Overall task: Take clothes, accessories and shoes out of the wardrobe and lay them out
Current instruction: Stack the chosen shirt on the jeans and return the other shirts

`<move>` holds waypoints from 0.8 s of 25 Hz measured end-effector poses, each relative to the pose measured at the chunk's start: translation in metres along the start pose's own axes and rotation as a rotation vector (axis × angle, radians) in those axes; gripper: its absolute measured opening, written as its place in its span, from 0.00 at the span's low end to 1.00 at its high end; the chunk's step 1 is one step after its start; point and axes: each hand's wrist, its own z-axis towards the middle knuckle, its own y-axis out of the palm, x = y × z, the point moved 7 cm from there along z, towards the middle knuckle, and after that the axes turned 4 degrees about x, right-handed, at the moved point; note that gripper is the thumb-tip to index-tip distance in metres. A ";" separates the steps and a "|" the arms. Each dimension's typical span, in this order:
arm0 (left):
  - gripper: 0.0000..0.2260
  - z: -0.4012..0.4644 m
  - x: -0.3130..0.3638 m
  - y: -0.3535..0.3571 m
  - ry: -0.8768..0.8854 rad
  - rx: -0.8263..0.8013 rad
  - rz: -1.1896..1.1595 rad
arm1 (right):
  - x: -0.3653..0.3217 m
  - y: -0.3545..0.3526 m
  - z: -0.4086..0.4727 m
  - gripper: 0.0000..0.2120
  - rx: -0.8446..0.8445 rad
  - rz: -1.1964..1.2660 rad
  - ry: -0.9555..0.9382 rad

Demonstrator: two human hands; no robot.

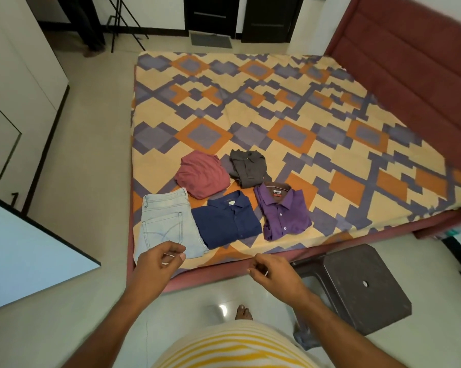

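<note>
On the patterned bedspread (277,107) near its front edge I see folded pale-blue jeans (165,224), a navy shirt (228,221), purple shirt (283,211), maroon top (202,173) and grey shirt (248,167). My left hand (159,257) and right hand (273,272) hover loosely curled, holding nothing.

Soft even light, floor (99,144) glare, edges warped/blurred.

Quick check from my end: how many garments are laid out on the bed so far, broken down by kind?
Collared shirts: 3, namely navy shirt, purple shirt, dark grey shirt
Jeans: 1, the light blue jeans
Other folded garments: 1, the maroon folded garment, kind unclear
Total: 5, all near the bed's front edge
</note>
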 end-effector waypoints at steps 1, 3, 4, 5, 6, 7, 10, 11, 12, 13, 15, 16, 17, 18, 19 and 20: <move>0.05 0.004 0.001 0.003 -0.010 -0.012 -0.001 | 0.006 -0.003 0.004 0.08 -0.013 -0.009 0.014; 0.05 0.012 0.004 0.013 -0.032 -0.045 -0.004 | 0.017 -0.011 0.011 0.06 -0.034 -0.002 0.047; 0.04 0.016 0.007 0.019 -0.038 -0.060 0.000 | 0.023 -0.015 0.014 0.04 -0.043 0.009 0.064; 0.04 0.021 0.010 0.026 -0.046 -0.074 0.006 | 0.032 -0.019 0.018 0.04 -0.056 0.024 0.086; 0.04 0.025 0.012 0.036 -0.063 -0.094 0.009 | 0.042 -0.023 0.020 0.03 -0.070 0.046 0.120; 0.04 0.029 0.014 0.046 -0.083 -0.119 0.000 | 0.053 -0.027 0.022 0.03 -0.082 0.070 0.161; 0.04 0.051 0.021 0.093 -0.165 -0.225 -0.024 | 0.105 -0.043 0.032 0.07 -0.107 0.136 0.308; 0.05 0.058 0.025 0.109 -0.189 -0.255 -0.027 | 0.123 -0.048 0.035 0.09 -0.108 0.163 0.353; 0.06 0.068 0.029 0.127 -0.215 -0.282 -0.032 | 0.145 -0.054 0.041 0.10 -0.104 0.199 0.402; 0.06 0.078 0.033 0.146 -0.240 -0.306 -0.034 | 0.165 -0.059 0.047 0.10 -0.095 0.238 0.447; 0.10 0.100 0.038 0.193 -0.321 -0.371 -0.027 | 0.214 -0.070 0.068 0.12 -0.085 0.305 0.551; 0.11 0.113 0.041 0.220 -0.367 -0.404 -0.023 | 0.244 -0.073 0.081 0.12 -0.082 0.330 0.610; 0.13 0.127 0.042 0.248 -0.405 -0.431 -0.023 | 0.274 -0.075 0.094 0.12 -0.086 0.351 0.674; 0.14 0.142 0.041 0.276 -0.442 -0.451 -0.022 | 0.304 -0.074 0.106 0.12 -0.089 0.367 0.742; 0.16 0.156 0.039 0.301 -0.473 -0.465 -0.025 | 0.329 -0.074 0.117 0.13 -0.084 0.391 0.806; 0.19 0.174 0.036 0.328 -0.511 -0.478 -0.034 | 0.358 -0.072 0.132 0.13 -0.073 0.412 0.866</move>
